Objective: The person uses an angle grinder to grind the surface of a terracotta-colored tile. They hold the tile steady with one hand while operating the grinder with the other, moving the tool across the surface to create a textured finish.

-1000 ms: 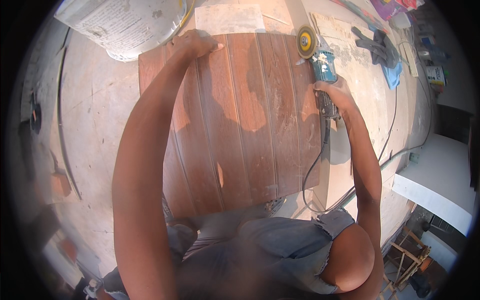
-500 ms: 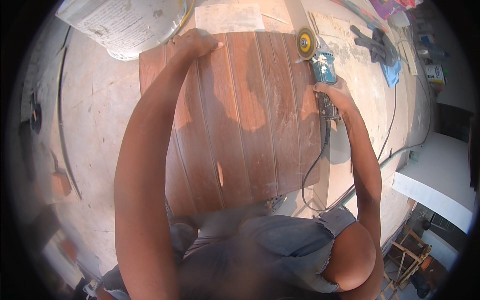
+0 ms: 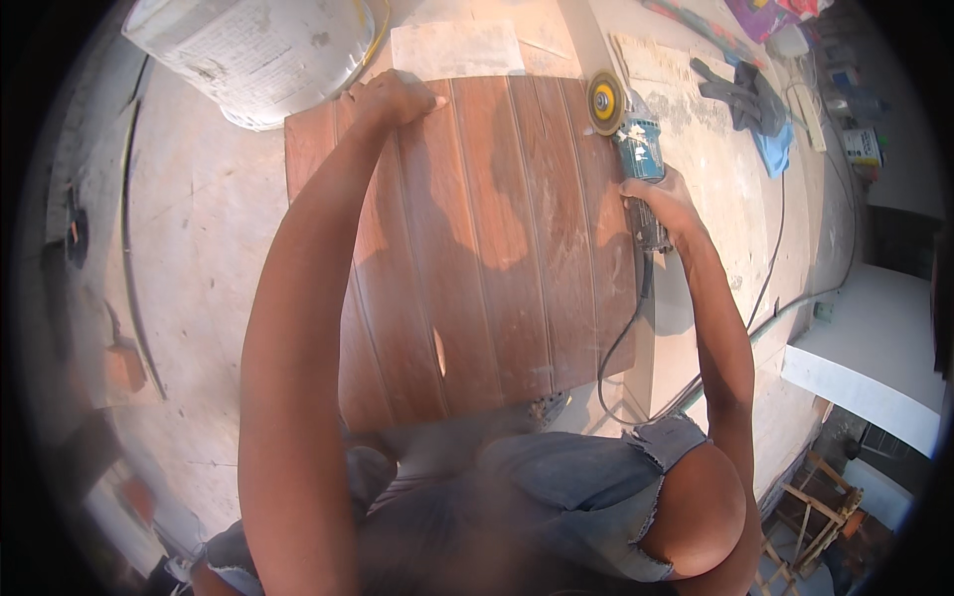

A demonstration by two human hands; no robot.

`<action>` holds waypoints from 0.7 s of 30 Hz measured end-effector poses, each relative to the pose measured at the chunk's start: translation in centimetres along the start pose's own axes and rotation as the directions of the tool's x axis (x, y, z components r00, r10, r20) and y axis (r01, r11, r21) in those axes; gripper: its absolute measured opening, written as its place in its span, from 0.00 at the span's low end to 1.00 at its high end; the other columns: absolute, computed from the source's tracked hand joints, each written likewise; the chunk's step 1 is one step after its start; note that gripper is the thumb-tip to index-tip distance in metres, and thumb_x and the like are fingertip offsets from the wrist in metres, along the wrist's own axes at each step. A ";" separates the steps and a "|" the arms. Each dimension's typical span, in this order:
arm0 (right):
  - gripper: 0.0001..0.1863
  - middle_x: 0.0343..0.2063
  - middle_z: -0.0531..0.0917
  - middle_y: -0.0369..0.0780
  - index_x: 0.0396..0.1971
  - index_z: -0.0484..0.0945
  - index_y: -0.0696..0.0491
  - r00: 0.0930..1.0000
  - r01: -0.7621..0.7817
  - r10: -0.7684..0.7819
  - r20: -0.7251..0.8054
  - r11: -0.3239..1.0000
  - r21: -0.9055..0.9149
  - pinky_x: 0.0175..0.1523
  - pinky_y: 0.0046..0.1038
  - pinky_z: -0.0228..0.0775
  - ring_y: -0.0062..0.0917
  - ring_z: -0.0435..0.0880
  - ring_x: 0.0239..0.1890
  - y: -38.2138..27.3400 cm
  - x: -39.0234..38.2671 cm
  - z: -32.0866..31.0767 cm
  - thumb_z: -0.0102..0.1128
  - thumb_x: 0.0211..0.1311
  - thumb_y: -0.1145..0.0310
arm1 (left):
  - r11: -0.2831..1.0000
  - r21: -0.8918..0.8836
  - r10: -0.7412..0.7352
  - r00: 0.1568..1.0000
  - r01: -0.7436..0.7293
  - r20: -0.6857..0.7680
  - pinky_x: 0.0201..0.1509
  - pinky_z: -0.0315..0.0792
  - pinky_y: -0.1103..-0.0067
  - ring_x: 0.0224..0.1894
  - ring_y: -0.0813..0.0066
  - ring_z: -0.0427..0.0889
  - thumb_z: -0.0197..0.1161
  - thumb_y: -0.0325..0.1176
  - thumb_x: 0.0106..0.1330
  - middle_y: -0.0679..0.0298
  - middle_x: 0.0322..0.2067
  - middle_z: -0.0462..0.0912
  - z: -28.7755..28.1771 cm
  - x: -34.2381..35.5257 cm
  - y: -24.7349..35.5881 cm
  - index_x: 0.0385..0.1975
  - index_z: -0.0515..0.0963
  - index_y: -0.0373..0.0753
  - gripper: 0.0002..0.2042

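A brown wood-grain tile (image 3: 497, 268) with several lengthwise grooves lies in front of my knees, partly in shadow. My left hand (image 3: 391, 99) grips its far edge toward the left, thumb on top and fingers bent over the edge, mostly hidden. Along the tile's right edge, my right hand (image 3: 661, 199) is wrapped round the body of a teal and black angle grinder (image 3: 641, 154). The grinder's round disc (image 3: 604, 101), with a yellow centre, is at the tile's far right corner; whether it touches the tile I cannot tell.
A white bucket (image 3: 258, 60) stands just past the far left corner. A pale rectangular piece (image 3: 457, 48) lies beyond the far edge. The grinder's cord (image 3: 628, 328) loops along the right side. Dark gloves (image 3: 745, 94) and a blue cloth (image 3: 773, 149) lie at the far right.
The tile, bucket and both hands sit slightly lower in the view, as the view has shifted a little. My grips on the tile and the grinder look the same.
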State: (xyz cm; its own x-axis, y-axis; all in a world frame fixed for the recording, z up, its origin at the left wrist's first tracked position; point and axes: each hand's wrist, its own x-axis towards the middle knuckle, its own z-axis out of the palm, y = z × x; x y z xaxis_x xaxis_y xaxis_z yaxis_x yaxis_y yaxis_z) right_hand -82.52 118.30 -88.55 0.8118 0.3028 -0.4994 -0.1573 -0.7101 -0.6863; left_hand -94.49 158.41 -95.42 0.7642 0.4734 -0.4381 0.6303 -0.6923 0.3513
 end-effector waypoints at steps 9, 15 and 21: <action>0.25 0.37 0.88 0.42 0.50 0.83 0.61 0.999 0.044 -0.044 0.004 0.999 -0.001 0.46 0.31 0.79 0.26 0.86 0.37 0.8 -0.6 -0.2 0.76 0.51 0.67 | 0.997 0.003 -0.077 0.996 0.077 -0.052 0.83 0.48 0.42 0.78 0.41 0.70 0.70 0.67 0.65 0.53 0.70 0.83 0.3 -0.6 0.5 0.66 0.85 0.46 0.37; 0.28 0.43 0.89 0.43 0.55 0.83 0.62 0.998 0.061 -0.061 -0.004 0.998 0.034 0.51 0.32 0.80 0.28 0.88 0.42 1.3 -0.9 -0.1 0.76 0.52 0.69 | 0.993 -0.013 -0.120 0.988 0.119 -0.098 0.86 0.45 0.43 0.82 0.36 0.61 0.70 0.67 0.66 0.51 0.74 0.78 0.7 -0.4 0.6 0.71 0.81 0.44 0.40; 0.29 0.45 0.90 0.43 0.57 0.83 0.61 0.998 0.057 -0.058 0.009 0.996 0.072 0.54 0.31 0.80 0.28 0.89 0.44 1.5 -1.5 0.0 0.76 0.52 0.70 | 0.994 -0.034 -0.109 0.993 0.107 -0.049 0.86 0.44 0.44 0.83 0.35 0.59 0.72 0.66 0.64 0.49 0.75 0.76 0.9 0.4 0.0 0.72 0.80 0.43 0.42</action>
State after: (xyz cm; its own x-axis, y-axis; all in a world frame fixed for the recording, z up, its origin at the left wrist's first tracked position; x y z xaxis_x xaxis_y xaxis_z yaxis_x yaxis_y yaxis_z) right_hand -83.96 116.77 -88.80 0.8146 0.3491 -0.4632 -0.1506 -0.6439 -0.7501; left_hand -94.26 158.11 -96.35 0.6967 0.5720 -0.4328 0.7130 -0.6188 0.3298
